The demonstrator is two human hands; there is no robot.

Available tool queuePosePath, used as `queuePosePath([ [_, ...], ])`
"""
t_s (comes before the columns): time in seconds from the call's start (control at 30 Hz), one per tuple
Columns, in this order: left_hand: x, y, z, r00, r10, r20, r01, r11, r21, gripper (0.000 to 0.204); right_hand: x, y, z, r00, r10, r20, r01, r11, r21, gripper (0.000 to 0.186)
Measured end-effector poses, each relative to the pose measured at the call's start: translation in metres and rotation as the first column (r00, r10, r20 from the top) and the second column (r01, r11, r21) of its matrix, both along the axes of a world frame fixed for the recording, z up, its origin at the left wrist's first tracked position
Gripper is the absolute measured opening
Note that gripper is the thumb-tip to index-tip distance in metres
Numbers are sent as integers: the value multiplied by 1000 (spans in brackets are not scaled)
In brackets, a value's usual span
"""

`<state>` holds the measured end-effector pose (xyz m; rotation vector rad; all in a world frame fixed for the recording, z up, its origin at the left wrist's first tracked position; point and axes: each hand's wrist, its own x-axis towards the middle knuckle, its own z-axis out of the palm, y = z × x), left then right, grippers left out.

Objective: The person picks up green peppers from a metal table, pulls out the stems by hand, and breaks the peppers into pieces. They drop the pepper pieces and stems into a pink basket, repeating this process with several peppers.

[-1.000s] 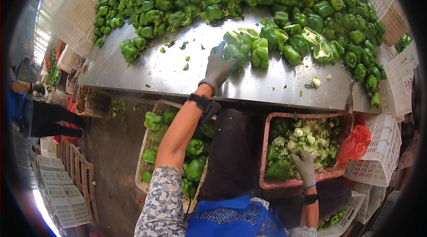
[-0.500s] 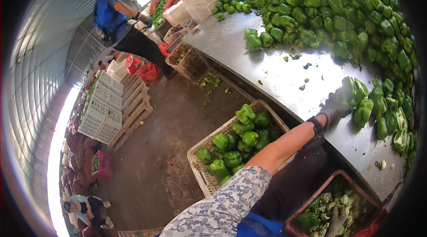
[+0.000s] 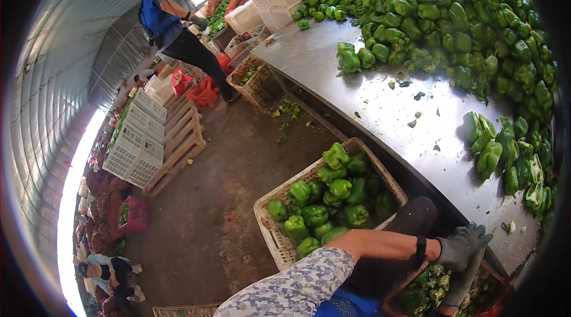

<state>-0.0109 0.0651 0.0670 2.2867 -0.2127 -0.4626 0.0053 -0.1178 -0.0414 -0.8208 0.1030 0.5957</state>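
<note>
My left hand [image 3: 459, 248], in a grey glove with a dark band at the wrist, is over the red crate at the lower right. Its fingers reach out beside my right hand [image 3: 467, 275], also gloved, which rises from the lower edge. The two hands meet or overlap; I see nothing between them, and the right fingers are mostly hidden. Below them, the red crate [image 3: 389, 305] holds pale and green pepper scraps [image 3: 431, 284]. Several split or damaged green peppers [image 3: 489, 159] lie on the metal table [image 3: 392, 102] beyond my hands.
A big heap of green peppers [image 3: 440, 13] covers the table's far right side. A tan plastic crate of peppers [image 3: 279, 248] stands left of my arm. Farther off are white crates [image 3: 134, 138] by a wooden pallet [image 3: 187, 141], and a person in a blue vest [image 3: 157, 10].
My left hand has left the peppers on the table and come back toward me, above the red crate. My right hand has risen from the scraps to meet it. The view has shifted slightly.
</note>
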Motion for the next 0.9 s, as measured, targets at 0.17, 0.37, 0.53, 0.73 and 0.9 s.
queuePosePath([
  [0.17, 11, -29, -105, 948, 265, 173, -121, 809, -575, 100, -6, 0, 31, 995, 49, 89, -25, 967, -255, 54],
  [0.37, 19, -38, -87, 858, 234, -457, -511, 306, -803, 58, 24, -32, -13, 843, 240, 482, 241, 631, -737, 68],
  [0.53, 33, -28, -114, 871, 279, -404, -409, -40, -911, 39, 21, 21, 21, 701, 351, 620, 423, 495, -759, 68],
  [0.73, 35, -21, -98, 765, 392, -511, -498, -144, -855, 30, 44, 25, -2, 678, 236, 696, 477, 579, -661, 67],
  [0.9, 39, -24, -106, 681, 431, -592, -633, -60, -772, 29, 38, 54, 17, 733, 32, 679, 543, 573, -613, 62],
])
